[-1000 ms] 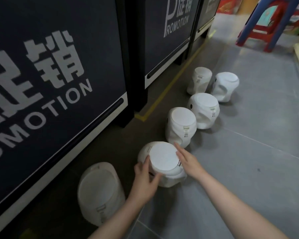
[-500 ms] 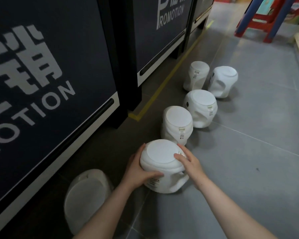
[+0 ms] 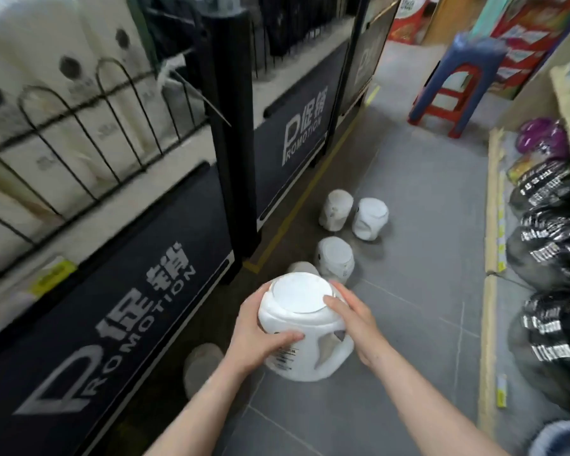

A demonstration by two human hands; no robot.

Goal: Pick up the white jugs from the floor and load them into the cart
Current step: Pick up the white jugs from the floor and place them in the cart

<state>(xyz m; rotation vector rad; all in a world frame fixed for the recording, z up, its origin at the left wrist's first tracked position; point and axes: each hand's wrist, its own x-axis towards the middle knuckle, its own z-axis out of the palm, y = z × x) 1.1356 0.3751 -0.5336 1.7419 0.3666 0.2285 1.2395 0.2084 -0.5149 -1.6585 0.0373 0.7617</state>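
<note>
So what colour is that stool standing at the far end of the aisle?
The stool has a blue top and legs, with red lower rungs, seen in the head view.

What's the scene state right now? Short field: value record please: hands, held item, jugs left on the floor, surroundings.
left hand: gripping the held jug's left side
right hand: on its right side, fingers over the top edge
held jug: white, clasped between both hands, base facing camera
floor jugs: five visible
promotion cart: at left, dark panel
stools: stacked, far right
</note>
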